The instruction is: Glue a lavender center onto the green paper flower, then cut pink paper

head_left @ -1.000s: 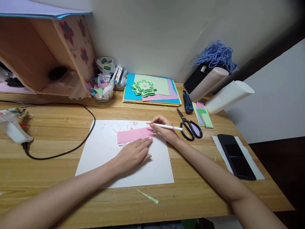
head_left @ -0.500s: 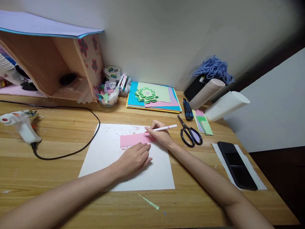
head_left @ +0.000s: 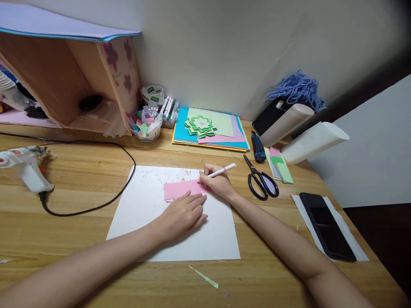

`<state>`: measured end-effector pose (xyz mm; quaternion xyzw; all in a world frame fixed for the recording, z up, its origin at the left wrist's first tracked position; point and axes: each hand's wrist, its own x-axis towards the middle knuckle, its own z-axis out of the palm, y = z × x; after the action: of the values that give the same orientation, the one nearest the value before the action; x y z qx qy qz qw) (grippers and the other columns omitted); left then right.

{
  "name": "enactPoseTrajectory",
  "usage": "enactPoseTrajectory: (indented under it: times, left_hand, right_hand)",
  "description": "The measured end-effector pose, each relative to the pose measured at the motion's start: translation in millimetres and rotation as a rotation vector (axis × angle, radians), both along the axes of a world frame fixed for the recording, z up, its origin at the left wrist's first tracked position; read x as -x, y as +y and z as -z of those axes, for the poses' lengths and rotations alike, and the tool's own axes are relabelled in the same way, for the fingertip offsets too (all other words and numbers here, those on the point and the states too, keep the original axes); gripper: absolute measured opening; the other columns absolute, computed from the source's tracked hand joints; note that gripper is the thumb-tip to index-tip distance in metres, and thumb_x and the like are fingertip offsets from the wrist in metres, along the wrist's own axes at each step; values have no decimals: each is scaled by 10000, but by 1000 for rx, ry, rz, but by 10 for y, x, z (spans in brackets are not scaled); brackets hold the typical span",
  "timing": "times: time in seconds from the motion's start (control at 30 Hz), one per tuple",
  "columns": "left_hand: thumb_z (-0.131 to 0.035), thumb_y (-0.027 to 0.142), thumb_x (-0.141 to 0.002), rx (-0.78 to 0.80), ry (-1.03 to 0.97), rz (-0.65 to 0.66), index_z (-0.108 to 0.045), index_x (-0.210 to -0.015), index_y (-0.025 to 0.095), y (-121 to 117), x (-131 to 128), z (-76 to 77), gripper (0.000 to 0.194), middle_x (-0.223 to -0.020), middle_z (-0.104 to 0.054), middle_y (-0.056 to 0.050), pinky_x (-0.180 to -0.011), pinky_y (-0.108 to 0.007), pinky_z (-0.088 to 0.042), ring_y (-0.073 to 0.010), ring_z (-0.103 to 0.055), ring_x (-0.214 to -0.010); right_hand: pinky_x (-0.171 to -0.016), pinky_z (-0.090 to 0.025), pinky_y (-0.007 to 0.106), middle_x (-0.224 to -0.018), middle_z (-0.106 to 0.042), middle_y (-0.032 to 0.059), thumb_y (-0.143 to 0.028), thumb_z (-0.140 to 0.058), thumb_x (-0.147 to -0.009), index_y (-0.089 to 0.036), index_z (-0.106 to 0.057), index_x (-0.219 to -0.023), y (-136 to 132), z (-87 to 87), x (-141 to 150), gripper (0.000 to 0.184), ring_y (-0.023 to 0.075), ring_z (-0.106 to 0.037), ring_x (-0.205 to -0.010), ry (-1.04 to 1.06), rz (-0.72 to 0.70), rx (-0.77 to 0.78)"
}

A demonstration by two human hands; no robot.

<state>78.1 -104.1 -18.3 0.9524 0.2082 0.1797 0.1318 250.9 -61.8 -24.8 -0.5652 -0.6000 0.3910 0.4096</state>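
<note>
A pink paper strip (head_left: 180, 188) lies on a white sheet (head_left: 141, 214) in the middle of the wooden desk. My left hand (head_left: 184, 214) rests flat with its fingers stretched out, the fingertips pressing the strip's lower edge. My right hand (head_left: 216, 182) is closed round a white and pink pen (head_left: 221, 170), whose tip touches the right end of the strip.
Black scissors (head_left: 261, 182) and a blue cutter (head_left: 257, 148) lie right of the sheet. Coloured paper with a green cut-out (head_left: 208, 126) sits behind. A glue gun (head_left: 24, 167) with its black cord (head_left: 112, 196) is at left, a phone (head_left: 327, 224) at right.
The pen has tilted up more steeply in my right hand, which drew slightly left along the strip's end. My left hand stays on the strip. The camera view shifted a little.
</note>
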Motion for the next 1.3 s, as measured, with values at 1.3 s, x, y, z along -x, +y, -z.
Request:
enactPoseTrajectory:
  times: [1.3]
  left_hand:
    - [-406,229,-876,-1,-10,-6,-575,-838,103,5,-16,8,214,-1126,-595,-138,-941,-443,-428,-221,-535,-1082]
  right_hand:
    - [-425,-289,190,-483,-342,-68,-144,-501,-634,-194,-281,-511,-3,34,-15,257,80,-425,-455,17,-3,18]
